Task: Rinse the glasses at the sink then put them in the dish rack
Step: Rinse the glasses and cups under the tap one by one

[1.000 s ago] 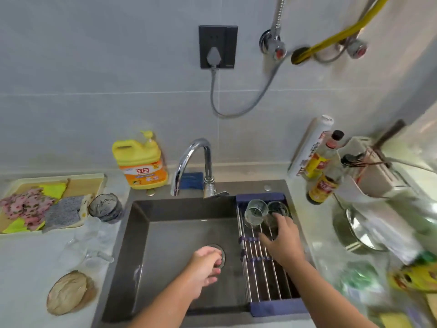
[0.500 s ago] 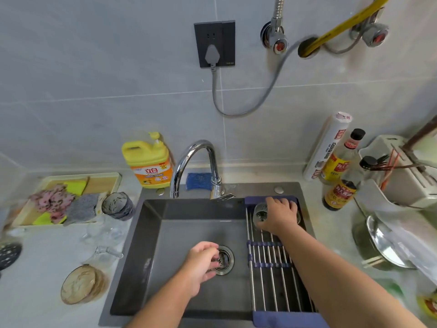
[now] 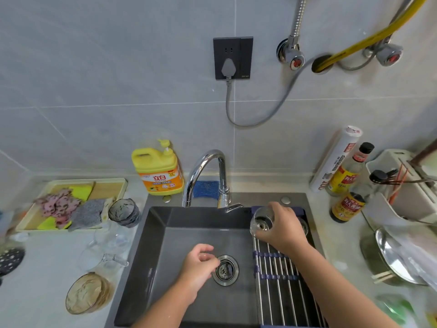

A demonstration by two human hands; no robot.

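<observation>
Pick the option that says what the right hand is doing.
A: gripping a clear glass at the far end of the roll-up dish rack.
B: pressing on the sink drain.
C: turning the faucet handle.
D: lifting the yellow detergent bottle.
A: the right hand is curled round a clear glass at the far end of the dish rack; it is the left hand that hovers by the drain.
</observation>
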